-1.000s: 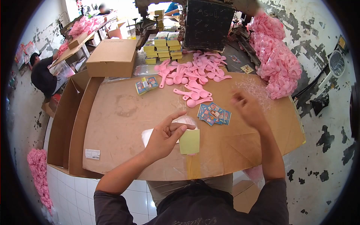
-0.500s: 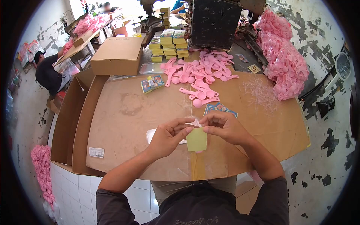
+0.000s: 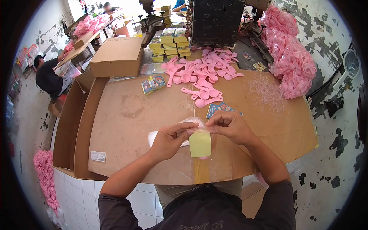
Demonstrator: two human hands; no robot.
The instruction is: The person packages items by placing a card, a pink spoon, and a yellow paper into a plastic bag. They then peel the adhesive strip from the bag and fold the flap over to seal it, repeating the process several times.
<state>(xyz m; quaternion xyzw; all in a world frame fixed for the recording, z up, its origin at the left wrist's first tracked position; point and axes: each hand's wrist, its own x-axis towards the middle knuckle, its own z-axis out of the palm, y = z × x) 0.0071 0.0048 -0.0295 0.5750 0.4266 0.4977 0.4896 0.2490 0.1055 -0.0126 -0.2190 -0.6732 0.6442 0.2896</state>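
Between my hands hangs a clear plastic bag (image 3: 199, 130) with a yellow-green card (image 3: 200, 145) inside; a bit of pink shows below the card. My left hand (image 3: 171, 138) pinches the bag's upper left edge, and my right hand (image 3: 231, 127) pinches its upper right edge. A stack of clear plastic bags (image 3: 152, 137) lies under and beside my left hand. Just beyond my right hand are blue printed cards (image 3: 219, 109), partly hidden by it. Pink scoops (image 3: 208, 102) lie farther up the cardboard surface.
A banded card bundle (image 3: 153, 84) lies left of the scoop pile (image 3: 203, 69). Behind stand card stacks (image 3: 168, 40), a closed carton (image 3: 117, 55) and a black box (image 3: 217, 23). Plastic scraps (image 3: 268, 92) and bagged scoops (image 3: 289, 57) are on the right. Another person (image 3: 49, 78) sits far left.
The card now sits slightly lower beneath my fingers, and more of the bag's clear top edge shows between them. Both hands keep their pinch. The view has shifted slightly.
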